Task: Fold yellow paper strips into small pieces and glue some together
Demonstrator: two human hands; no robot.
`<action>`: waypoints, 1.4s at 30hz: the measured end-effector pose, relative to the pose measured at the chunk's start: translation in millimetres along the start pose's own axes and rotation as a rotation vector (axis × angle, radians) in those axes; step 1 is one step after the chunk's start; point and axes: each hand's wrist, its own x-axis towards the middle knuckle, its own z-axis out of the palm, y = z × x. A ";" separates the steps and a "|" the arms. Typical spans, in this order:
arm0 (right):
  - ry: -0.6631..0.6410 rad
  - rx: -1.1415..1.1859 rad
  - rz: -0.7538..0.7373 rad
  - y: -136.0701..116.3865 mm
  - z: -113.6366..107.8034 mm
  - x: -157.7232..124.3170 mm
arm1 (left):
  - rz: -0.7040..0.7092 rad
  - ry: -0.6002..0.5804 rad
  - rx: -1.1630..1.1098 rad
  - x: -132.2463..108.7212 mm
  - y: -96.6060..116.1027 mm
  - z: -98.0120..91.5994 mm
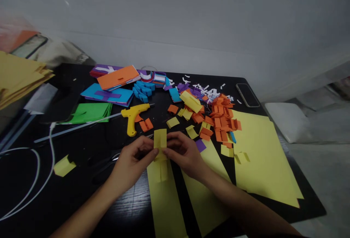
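Between my two hands, above the table, is a narrow folded strip of yellow paper. My left hand pinches its left edge between thumb and fingers. On the right edge, my right hand pinches the same strip, thumb in front. Creases and small flaps show along its lower part. Beneath it lies a long yellow paper sheet. A second yellow sheet lies partly under my right forearm. Scissors rest left of my left hand, their handles dim against the black table.
A yellow glue gun lies beyond my left hand. Folded orange paper pieces and white scraps cover the back right, near a phone. Stacked green paper and a white cable are left. Large yellow sheets lie right.
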 end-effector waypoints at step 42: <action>0.085 -0.070 -0.028 -0.7 1.2 -1.4 | 0.290 -0.047 0.254 -4.5 5.1 -5.6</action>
